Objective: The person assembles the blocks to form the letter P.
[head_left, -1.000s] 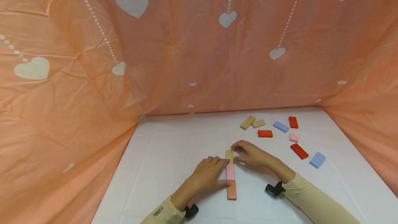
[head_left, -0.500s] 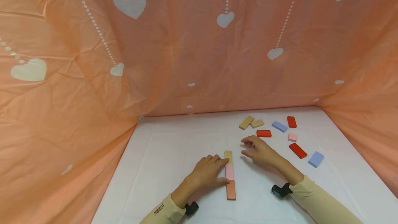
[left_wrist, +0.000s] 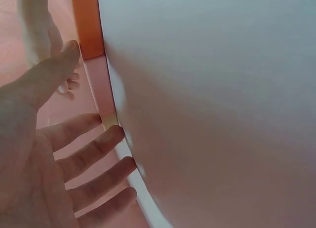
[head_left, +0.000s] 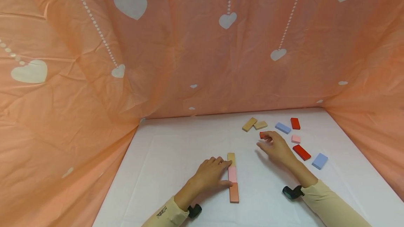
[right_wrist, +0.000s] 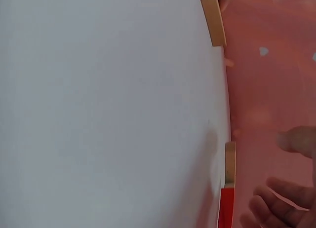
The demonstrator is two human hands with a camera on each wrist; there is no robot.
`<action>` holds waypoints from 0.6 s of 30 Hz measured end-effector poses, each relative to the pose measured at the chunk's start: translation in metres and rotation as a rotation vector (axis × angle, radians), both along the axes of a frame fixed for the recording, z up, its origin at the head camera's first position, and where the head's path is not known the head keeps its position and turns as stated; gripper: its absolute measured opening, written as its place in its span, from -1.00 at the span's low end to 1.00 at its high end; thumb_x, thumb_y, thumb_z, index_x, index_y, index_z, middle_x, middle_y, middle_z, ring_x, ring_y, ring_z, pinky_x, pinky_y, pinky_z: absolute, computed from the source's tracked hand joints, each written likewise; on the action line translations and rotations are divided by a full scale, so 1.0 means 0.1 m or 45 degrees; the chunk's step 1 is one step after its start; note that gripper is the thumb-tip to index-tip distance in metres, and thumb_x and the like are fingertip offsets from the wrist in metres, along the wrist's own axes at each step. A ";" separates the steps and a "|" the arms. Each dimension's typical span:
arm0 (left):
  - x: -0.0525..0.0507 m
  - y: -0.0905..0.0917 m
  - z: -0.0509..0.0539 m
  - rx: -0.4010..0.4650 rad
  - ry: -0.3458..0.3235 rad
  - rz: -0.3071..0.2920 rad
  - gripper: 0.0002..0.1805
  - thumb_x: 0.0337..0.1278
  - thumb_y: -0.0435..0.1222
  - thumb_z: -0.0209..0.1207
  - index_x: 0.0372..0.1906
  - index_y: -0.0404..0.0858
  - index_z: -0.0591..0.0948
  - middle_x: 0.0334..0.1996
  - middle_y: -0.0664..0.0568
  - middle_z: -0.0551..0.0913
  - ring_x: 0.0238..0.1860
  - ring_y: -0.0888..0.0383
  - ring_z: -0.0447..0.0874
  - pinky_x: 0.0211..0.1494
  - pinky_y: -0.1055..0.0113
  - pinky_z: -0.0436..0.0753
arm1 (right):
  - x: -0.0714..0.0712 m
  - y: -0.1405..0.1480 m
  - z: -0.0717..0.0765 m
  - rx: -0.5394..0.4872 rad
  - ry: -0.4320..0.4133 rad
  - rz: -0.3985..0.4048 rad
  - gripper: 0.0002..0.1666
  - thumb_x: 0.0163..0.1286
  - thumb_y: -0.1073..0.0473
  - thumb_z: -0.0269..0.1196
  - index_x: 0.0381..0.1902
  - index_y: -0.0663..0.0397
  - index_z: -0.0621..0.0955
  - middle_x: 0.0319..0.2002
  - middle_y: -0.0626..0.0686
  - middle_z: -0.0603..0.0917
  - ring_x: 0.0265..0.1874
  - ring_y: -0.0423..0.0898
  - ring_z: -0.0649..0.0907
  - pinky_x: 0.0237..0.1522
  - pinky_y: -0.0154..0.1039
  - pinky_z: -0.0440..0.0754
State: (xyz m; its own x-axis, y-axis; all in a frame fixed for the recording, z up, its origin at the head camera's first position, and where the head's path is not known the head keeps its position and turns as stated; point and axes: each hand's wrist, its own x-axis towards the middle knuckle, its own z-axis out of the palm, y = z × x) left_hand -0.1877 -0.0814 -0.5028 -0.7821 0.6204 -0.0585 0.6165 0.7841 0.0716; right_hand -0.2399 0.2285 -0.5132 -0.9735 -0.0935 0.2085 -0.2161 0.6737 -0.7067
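Three flat blocks lie end to end in a row on the white table: a tan block (head_left: 231,157) at the far end, a pink block (head_left: 232,174) in the middle, and an orange block (head_left: 234,193) nearest me. Against the row's left side rests my left hand (head_left: 208,176), thumb by the orange block and fingertips by the tan one, fingers fairly straight. My right hand (head_left: 276,148) hovers at a red block (head_left: 261,135), partly hiding it. In the right wrist view, thumb and fingers stand apart, holding nothing, with the red block (right_wrist: 226,208) beside them.
Two tan blocks (head_left: 249,124) touch at the back. Right of them lie a blue block (head_left: 282,128), a red block (head_left: 295,123), a small pink block (head_left: 296,139), another red block (head_left: 301,152) and another blue block (head_left: 320,161). An orange heart-print cloth (head_left: 176,62) hangs behind.
My right hand has left the tan block of the row and moved right and away from me to the red block. The left hand stays at the row.
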 end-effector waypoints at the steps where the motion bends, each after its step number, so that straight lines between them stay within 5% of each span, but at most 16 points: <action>1: 0.00 0.00 0.00 0.002 -0.002 0.000 -0.13 0.25 0.33 0.35 0.54 0.00 0.51 0.25 0.08 0.63 0.27 0.06 0.60 0.30 0.14 0.61 | 0.00 0.02 0.01 -0.005 -0.005 -0.021 -0.40 0.47 0.11 0.44 0.29 0.38 0.58 0.05 0.30 0.65 0.04 0.23 0.63 0.16 0.20 0.67; 11: -0.01 0.04 0.00 -0.008 -0.047 0.040 -0.06 0.23 0.37 0.33 0.58 -0.02 0.46 0.35 0.03 0.60 0.34 0.00 0.57 0.32 0.08 0.60 | -0.03 0.18 0.00 -0.029 0.007 -0.134 -0.42 0.47 0.15 0.41 0.25 0.48 0.57 0.02 0.37 0.67 -0.02 0.25 0.65 0.08 0.17 0.69; 18: 0.01 0.05 0.02 -0.025 -0.046 0.047 -0.06 0.21 0.37 0.34 0.57 0.00 0.48 0.34 0.03 0.60 0.33 0.01 0.58 0.32 0.09 0.60 | -0.04 0.25 0.02 0.074 -0.066 -0.194 -0.30 0.46 0.06 0.45 0.26 0.56 0.53 0.00 0.45 0.65 -0.06 0.29 0.64 0.01 0.20 0.71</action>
State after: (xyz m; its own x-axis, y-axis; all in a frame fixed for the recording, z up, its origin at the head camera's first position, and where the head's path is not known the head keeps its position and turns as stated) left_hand -0.1868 -0.0767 -0.5006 -0.8017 0.5894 -0.0994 0.5843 0.8078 0.0779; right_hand -0.2439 0.2534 -0.5114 -0.9867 0.0457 0.1560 -0.0723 0.7360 -0.6731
